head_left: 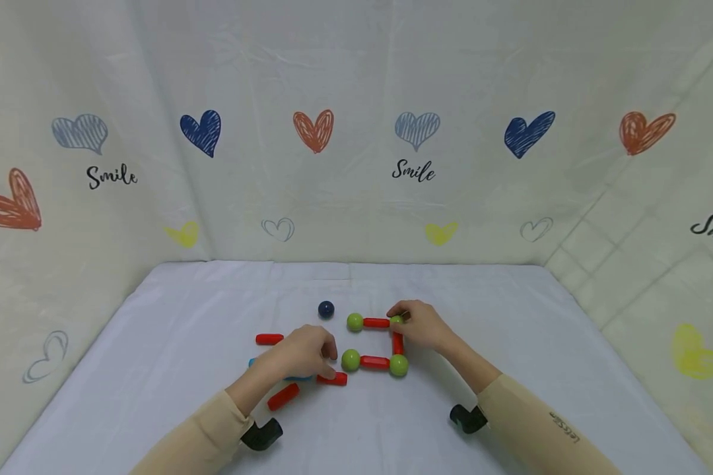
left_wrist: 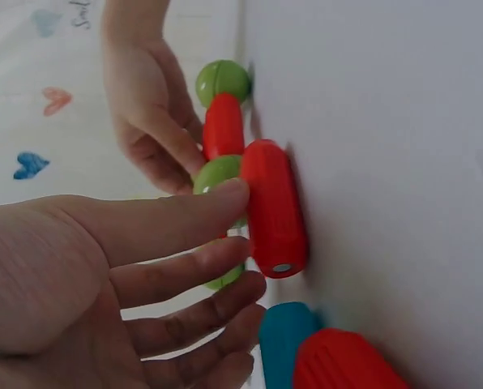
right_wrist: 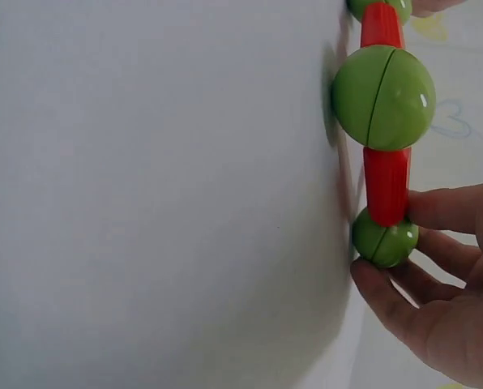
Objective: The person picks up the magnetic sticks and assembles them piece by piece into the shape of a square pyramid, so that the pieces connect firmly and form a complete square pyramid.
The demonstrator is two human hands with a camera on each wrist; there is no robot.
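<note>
A three-sided frame of red rods [head_left: 374, 362] and green balls [head_left: 399, 365] lies on the table, its gap facing left. My right hand [head_left: 423, 324] holds the green ball at its far right corner; the right wrist view shows thumb and fingers around that ball [right_wrist: 385, 243], which joins a red rod [right_wrist: 386, 182]. Left of the frame, my left hand [head_left: 304, 353] hovers over a loose red rod [head_left: 335, 379]. In the left wrist view, its thumb tip is right at the rod's [left_wrist: 274, 212] edge, the other fingers loosely spread.
A dark blue ball [head_left: 326, 309] lies behind the frame. More loose red rods [head_left: 283, 396] and blue rods [head_left: 299, 379] are around my left hand, which partly hides them. The white table [head_left: 511, 316] meets a cloth wall printed with hearts [head_left: 315, 130].
</note>
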